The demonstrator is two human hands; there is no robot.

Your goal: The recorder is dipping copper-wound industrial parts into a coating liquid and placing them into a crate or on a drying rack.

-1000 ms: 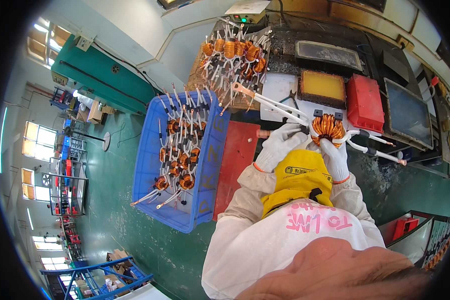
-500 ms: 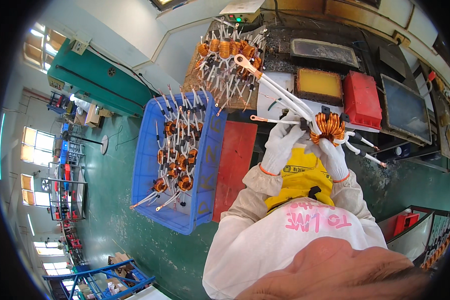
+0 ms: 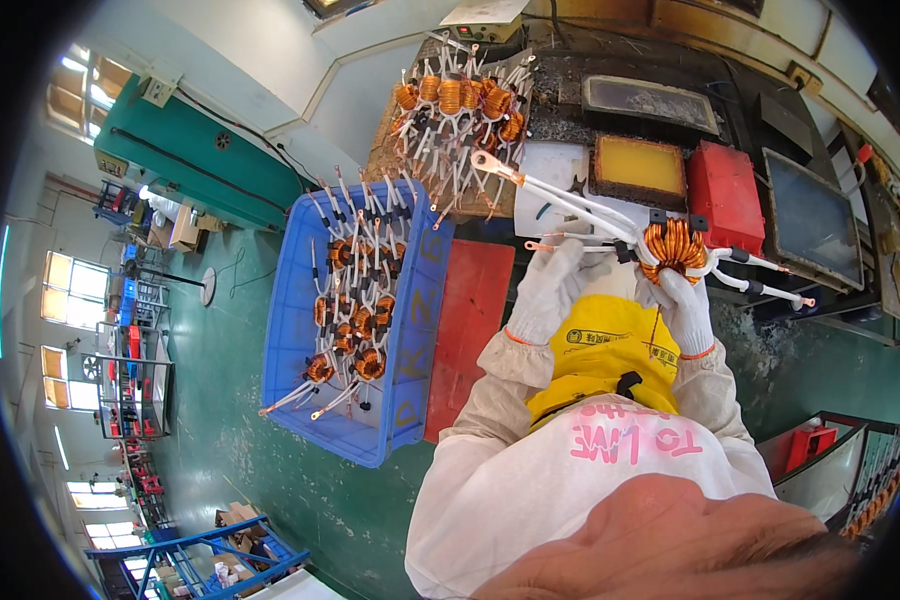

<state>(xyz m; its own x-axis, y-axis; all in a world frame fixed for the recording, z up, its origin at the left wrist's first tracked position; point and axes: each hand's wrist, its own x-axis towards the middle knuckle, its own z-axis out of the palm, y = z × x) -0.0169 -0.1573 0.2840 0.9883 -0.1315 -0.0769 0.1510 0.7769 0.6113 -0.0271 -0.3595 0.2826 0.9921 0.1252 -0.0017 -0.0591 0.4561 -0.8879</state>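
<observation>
Both white-gloved hands, left hand (image 3: 553, 290) and right hand (image 3: 686, 305), grip 1 orange copper-wound toroid coil (image 3: 673, 248). Its white-sleeved leads (image 3: 570, 195) have swung up-left toward the workbench's far edge, probably for inspection.

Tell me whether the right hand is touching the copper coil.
Touching. The head view shows the gloved right hand gripping the copper coil from below, fingers pressed against its windings.

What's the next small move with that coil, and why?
Probably gather the loose leads. The right hand grips the copper coil from below, the left hand holds its white sleeved leads, and these splay out over the bench toward the finished coils.
</observation>
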